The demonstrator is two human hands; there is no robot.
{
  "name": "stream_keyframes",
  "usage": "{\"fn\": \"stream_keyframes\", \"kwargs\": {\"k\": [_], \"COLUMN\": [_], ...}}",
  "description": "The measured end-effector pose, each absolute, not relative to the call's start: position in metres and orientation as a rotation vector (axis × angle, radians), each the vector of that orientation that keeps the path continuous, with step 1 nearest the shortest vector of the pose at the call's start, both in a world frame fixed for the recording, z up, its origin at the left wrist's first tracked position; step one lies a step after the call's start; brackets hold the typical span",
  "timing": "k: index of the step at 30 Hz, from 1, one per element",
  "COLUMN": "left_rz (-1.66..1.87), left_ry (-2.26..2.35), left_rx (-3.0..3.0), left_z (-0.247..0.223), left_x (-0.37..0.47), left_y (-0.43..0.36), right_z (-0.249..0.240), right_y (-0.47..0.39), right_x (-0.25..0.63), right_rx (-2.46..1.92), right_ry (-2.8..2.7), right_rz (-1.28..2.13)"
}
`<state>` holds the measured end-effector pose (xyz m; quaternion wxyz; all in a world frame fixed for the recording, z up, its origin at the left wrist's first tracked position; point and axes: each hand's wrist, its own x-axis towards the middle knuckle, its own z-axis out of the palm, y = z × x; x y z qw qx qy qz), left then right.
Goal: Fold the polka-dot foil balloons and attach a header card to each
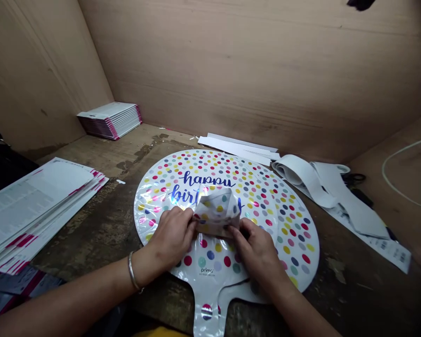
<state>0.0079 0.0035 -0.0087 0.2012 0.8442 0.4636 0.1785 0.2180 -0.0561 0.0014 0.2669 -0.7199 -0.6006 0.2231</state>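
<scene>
Two flat, deflated foil balloons with coloured dots lie overlapping in front of me. The upper balloon (154, 187) has "happy birthday" lettering, partly covered, and its neck points toward me. The lower balloon (298, 238) shows at the right. Above the lettering I hold a small folded foil balloon (217, 213) with the same dots. My left hand (173, 234) pinches its left edge between thumb and fingers. At its lower right corner, my right hand (256, 245) grips it with thumb and bent fingers.
Printed card packs (38, 201) lie at the left, and a neat stack of folded packs (110, 120) stands at the back left. White paper strips (238, 147) lie behind the balloons. A curled label roll (308, 180) and dark scissors (356, 179) are at the right. Wooden walls surround the table.
</scene>
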Motion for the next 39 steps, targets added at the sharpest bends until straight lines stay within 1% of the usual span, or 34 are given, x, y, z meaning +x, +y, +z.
{"fn": "stream_keyframes", "kwargs": {"k": [2,8,13,14,16,18,19,22,26,31,35,39], "left_rz": [0.492,0.553,0.514,0.532,0.519,0.426,0.38,0.363,0.448,0.257,0.251,0.18], "left_ry": [1.361,1.361,1.378,1.32,1.041,0.738,0.674,0.75,0.759,0.6,0.604,0.624], "left_rx": [2.324,2.257,2.53,2.64,2.884,3.04,3.07,3.117,3.165,3.017,2.889,2.779], "left_z": [-0.011,-0.016,-0.011,-0.011,-0.012,-0.014,-0.014,-0.014,-0.01,-0.004,-0.011,-0.011], "left_x": [0.014,0.02,0.019,0.018,0.018,0.017,0.017,0.017,0.02,0.022,0.02,0.017], "left_y": [0.009,0.021,0.019,0.02,0.023,0.028,0.031,0.036,0.031,0.028,0.041,0.054], "right_z": [-0.001,-0.001,0.0,-0.001,-0.005,-0.01,-0.012,-0.015,-0.01,-0.007,-0.008,-0.007], "right_y": [-0.052,-0.045,-0.04,-0.039,-0.038,-0.036,-0.036,-0.037,-0.043,-0.048,-0.05,-0.046], "right_x": [0.216,0.213,0.212,0.212,0.213,0.217,0.219,0.229,0.233,0.225,0.221,0.226], "right_rx": [-2.012,-2.124,-2.124,-2.115,-2.053,-1.959,-1.915,-1.85,-1.874,-1.93,-1.858,-1.789], "right_ry": [-1.574,-1.598,-1.722,-1.759,-1.859,-1.991,-2.069,-2.295,-2.35,-2.293,-2.277,-2.334], "right_rz": [0.525,0.356,0.295,0.242,0.064,-0.103,-0.132,-0.029,0.028,-0.043,-0.057,0.075]}}
